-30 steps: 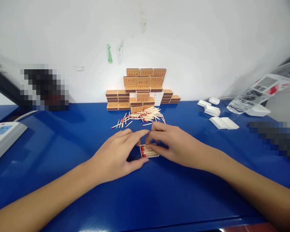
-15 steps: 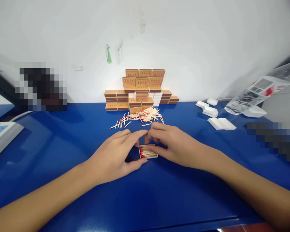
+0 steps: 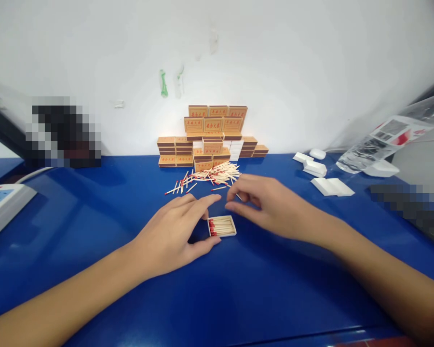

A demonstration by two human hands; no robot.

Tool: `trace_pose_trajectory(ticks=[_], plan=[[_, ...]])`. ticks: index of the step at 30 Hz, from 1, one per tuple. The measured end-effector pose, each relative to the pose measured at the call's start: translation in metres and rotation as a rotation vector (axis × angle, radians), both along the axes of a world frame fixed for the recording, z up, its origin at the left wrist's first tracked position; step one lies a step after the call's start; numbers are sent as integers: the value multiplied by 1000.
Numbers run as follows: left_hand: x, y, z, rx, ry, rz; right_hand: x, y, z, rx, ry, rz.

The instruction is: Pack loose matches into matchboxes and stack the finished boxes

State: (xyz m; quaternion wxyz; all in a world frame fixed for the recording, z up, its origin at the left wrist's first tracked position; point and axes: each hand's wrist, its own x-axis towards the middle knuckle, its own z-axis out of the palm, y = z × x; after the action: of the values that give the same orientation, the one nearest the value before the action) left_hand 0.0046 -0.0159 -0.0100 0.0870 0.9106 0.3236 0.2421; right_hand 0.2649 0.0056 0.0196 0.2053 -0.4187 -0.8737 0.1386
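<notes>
A small white matchbox tray (image 3: 234, 226) lies on the blue table with a row of red-tipped matches (image 3: 220, 225) in it, heads to the left. My left hand (image 3: 175, 229) steadies it, thumb at the near left corner and a fingertip at the far left corner, index finger stretched above. My right hand (image 3: 262, 205) hovers beyond the tray's right end, fingers curled and thumb apart from them; I see nothing between them. Past both hands spreads a loose heap of matches (image 3: 220, 173).
Orange matchboxes (image 3: 212, 126) are stacked against the wall. At the right are folded white pieces (image 3: 332, 186), a white oval object (image 3: 317, 153) and a clear plastic bottle (image 3: 376, 140) lying tilted. A white device with blue buttons (image 3: 7, 207) sits at the left edge.
My right hand has lifted off the matches in the tray and moved right and away from me, toward the heap. My left hand stays at the tray.
</notes>
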Motion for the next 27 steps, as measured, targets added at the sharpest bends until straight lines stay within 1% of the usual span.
trace_pose_trajectory(ticks=[2,4,5,6,8,10,13,16,19,21,23,25,27], plan=[[1,0,0,24,-22,33,11,9,4,33,-21,-200],[1,1,0,42,-52,74,21,18,3,-9,-73,-394],[1,1,0,49,-65,91,24,21,1,-47,-98,-445],[1,1,0,57,-75,104,25,24,-2,-82,-115,-466],[2,2,-1,77,-80,112,24,25,-9,-109,-125,-448],[2,3,-2,86,-74,110,17,23,-15,-102,-131,-420],[2,3,-2,74,-59,103,9,18,-18,-102,-168,-408],[2,4,-2,70,-53,94,11,15,-15,-144,-221,-398],[1,4,-2,70,-50,98,16,12,-6,-151,-239,-346],[1,4,-3,65,-50,92,16,9,-1,-114,-204,-254],[0,4,-3,52,-50,72,11,3,2,-81,-160,-120],[0,3,-2,33,-49,47,4,-3,0,-57,-149,-7],[1,2,0,9,-42,28,-4,-9,-5,-34,-169,48]])
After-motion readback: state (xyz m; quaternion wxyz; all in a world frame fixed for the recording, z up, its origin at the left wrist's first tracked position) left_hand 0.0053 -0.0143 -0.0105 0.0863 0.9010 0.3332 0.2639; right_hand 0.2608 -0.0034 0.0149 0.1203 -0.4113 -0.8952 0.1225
